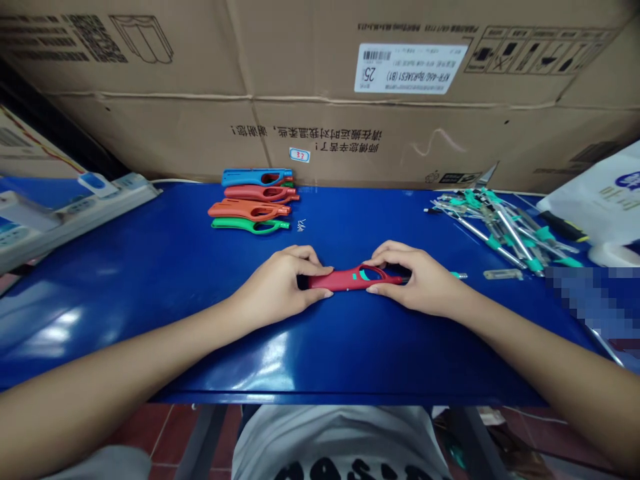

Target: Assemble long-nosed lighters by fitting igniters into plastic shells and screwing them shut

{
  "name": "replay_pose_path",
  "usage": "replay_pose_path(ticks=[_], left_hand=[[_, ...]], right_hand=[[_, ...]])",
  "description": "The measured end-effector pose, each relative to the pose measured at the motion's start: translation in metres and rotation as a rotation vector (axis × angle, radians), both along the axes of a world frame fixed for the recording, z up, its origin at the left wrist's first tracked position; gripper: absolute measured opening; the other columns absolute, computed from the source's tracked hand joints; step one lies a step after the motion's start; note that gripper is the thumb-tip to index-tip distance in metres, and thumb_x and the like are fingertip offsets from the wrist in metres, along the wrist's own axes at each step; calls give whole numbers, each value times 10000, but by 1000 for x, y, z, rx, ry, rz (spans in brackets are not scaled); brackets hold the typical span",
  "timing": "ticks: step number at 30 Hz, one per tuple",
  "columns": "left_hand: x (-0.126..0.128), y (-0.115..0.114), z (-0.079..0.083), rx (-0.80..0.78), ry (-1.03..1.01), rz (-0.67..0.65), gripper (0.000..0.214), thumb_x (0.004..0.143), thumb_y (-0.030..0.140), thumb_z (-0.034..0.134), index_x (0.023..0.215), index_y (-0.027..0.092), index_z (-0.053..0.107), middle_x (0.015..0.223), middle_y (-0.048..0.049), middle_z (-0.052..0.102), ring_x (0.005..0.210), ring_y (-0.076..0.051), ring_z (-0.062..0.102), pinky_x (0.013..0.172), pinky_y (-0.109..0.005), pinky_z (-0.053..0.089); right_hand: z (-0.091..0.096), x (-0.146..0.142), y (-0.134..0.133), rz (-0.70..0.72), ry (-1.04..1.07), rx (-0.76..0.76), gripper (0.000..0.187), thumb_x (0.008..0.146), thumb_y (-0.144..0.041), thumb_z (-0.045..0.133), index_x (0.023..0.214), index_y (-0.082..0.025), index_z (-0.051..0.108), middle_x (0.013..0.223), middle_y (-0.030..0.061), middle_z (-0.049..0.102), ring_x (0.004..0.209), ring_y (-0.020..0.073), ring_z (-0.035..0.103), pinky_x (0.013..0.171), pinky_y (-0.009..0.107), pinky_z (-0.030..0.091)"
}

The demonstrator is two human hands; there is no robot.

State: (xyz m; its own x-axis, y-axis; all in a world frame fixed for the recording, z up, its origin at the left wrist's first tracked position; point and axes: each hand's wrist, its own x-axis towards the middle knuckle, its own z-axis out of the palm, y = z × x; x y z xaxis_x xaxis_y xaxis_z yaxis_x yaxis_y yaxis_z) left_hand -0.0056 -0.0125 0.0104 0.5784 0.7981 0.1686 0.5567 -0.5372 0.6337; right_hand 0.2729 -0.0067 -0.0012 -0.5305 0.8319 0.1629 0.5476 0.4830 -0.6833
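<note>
Left hand (pixel 280 283): fingers pinching the red casing (pixel 340 280) by its broad end.
Right hand (pixel 427 283): fingers pinching the looped end.
Casing: I'm seeing it spanning between both hands, over the tabletop (pixel 170 267); contact below unclear.
Long axis: running left-right, loop pointing right.
Nearer hand: neither; both are touching.

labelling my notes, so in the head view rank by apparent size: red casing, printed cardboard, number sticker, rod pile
Largest to smallest:
1. printed cardboard
2. rod pile
3. red casing, partly hidden
4. number sticker
</note>
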Motion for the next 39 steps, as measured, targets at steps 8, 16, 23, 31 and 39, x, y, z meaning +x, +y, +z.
replay_pose_path(ticks=[8,16,23,31,39], left_hand=[[-1,-2,-2,103,-1,-16,284,861,213,765,1141,168,766,1007,-66,697,936,-216,658,891,-384,546],[-2,2,-4,84,-67,-25,274,868,243,746,1131,169,754,1032,-62,708,925,-194,690,872,-343,569],[-2,1,-4,100,-62,-35,279,876,249,740,1148,185,748,1045,-64,709,945,-201,692,868,-342,570],[-3,-2,-1,163,25,-74,260,909,235,694,1155,160,735,1042,-77,696,964,-212,673,900,-359,561],[-6,3,-2,222,55,-97,318,1000,320,577,1242,147,687,1110,-97,689,1028,-217,650,946,-359,544]], right_hand=[[2,-6,-2,7,-42,80,281,823,-243,761,1087,-196,675,1072,80,642,928,209,630,825,356,524],[-1,-5,2,39,21,60,286,890,-325,736,1153,-228,679,1122,76,661,1002,210,647,916,384,519],[0,-4,1,41,23,47,277,864,-311,763,1105,-222,660,1106,77,654,971,208,635,876,374,517],[1,-4,1,50,-1,45,287,880,-322,747,1137,-213,679,1145,95,656,1035,223,649,938,400,520],[3,-4,3,26,-23,59,288,964,-362,638,1213,-229,689,1161,92,676,1045,223,668,941,394,536]])
